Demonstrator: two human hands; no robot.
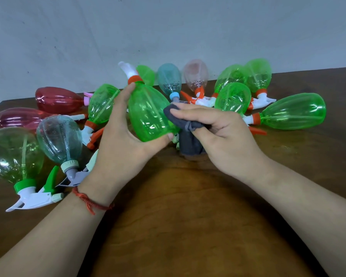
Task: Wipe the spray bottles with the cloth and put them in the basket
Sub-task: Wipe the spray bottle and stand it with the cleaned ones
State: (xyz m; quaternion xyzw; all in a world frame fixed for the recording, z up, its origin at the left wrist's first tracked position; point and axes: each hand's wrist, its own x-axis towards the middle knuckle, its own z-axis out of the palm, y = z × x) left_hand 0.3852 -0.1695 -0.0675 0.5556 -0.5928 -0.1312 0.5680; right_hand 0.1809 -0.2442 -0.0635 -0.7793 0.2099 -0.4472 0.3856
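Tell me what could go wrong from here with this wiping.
1. The left hand grips the smooth green bottle above the others; the cloth in the right hand could push it loose onto them.
2. Crowded bottles lie on their sides; a knock might roll the red bottles off the left edge of the table.
3. No basket is in view, so a wiped bottle may get mixed with unwiped ones.

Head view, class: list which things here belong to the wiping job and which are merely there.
Job:
- green bottle, held by the left hand
- grey cloth, gripped in the right hand
- other spray bottles, lying on the table

Merely there:
- wooden table
- wall
- red wrist thread

No basket is in view.
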